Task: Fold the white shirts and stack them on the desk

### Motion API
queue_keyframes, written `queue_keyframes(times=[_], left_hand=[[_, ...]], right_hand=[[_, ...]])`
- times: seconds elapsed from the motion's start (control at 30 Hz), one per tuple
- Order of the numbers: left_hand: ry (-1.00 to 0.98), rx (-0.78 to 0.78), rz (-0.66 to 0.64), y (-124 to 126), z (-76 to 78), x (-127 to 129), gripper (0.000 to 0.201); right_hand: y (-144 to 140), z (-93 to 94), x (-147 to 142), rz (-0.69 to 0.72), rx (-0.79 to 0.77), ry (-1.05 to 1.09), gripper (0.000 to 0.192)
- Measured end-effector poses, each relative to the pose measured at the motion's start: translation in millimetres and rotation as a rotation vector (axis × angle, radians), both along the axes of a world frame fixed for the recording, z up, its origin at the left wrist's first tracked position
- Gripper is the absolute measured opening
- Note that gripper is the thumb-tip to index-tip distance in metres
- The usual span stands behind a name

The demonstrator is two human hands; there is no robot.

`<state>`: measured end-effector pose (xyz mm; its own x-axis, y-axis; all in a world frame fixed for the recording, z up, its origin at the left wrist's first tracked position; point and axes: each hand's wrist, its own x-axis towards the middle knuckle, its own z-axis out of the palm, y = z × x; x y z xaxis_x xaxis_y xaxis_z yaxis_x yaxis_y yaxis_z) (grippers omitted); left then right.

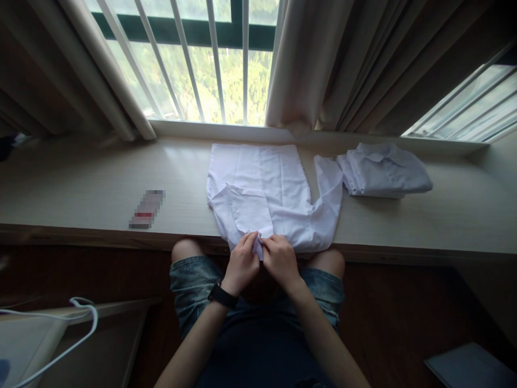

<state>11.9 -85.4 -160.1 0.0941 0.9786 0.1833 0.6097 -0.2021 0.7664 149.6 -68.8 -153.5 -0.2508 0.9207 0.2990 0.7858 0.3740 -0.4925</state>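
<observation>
A white shirt point(283, 186) lies spread on the light wooden ledge, its near edge reaching over the front. One sleeve sticks out to the right, and a squarish folded part rests on top at the left. At the shirt's near end, my left hand point(243, 261) pinches a bit of the fabric. Close beside it, my right hand point(279, 260) has its fingers closed on the same gathered piece. The fingertips almost meet, and the exact detail between them is too small to make out.
A stack of folded white shirts point(383, 170) sits right of the spread one. Leftward on the ledge point(97, 183) lies a blurred-out item point(147, 209). Behind are a barred window point(210, 75) and curtains point(307, 59). A white cable point(91, 323) hangs at lower left.
</observation>
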Motion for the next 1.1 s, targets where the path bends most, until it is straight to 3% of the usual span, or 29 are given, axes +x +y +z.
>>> queue_keyframes(times=[0.2,0.27,0.47,0.53,0.7,0.87,0.97,1.1], left_hand=[[0.17,0.05,0.14,-1.0,5.2,-13.8,0.017],[0.165,0.031,0.144,-0.9,6.5,-20.2,0.013],[0.244,-0.086,0.065,-1.2,15.9,-35.6,0.011],[0.268,-0.039,0.025,-0.9,19.6,-35.6,0.006],[0.334,0.162,-0.083,4.4,20.0,-25.1,0.026],[0.31,0.156,-0.077,9.4,14.4,-22.7,0.021],[0.36,0.151,-0.115,11.3,14.0,-29.4,0.021],[0.415,0.167,-0.149,14.8,14.9,-38.5,0.021]], right_hand=[[-1.8,0.0,7.2,0.063,0.088,-0.024,0.023],[-2.0,-2.4,12.2,0.063,0.126,-0.013,0.026],[-1.5,-11.0,19.2,0.005,0.13,0.141,0.025],[0.0,-9.5,16.9,-0.034,0.064,0.25,0.023],[6.5,5.0,9.3,0.019,-0.157,0.357,0.019],[10.9,13.8,9.9,0.079,-0.233,0.443,0.013],[13.1,13.2,14.3,0.089,-0.231,0.429,0.012],[14.1,12.1,17.3,0.09,-0.13,0.255,0.012]])
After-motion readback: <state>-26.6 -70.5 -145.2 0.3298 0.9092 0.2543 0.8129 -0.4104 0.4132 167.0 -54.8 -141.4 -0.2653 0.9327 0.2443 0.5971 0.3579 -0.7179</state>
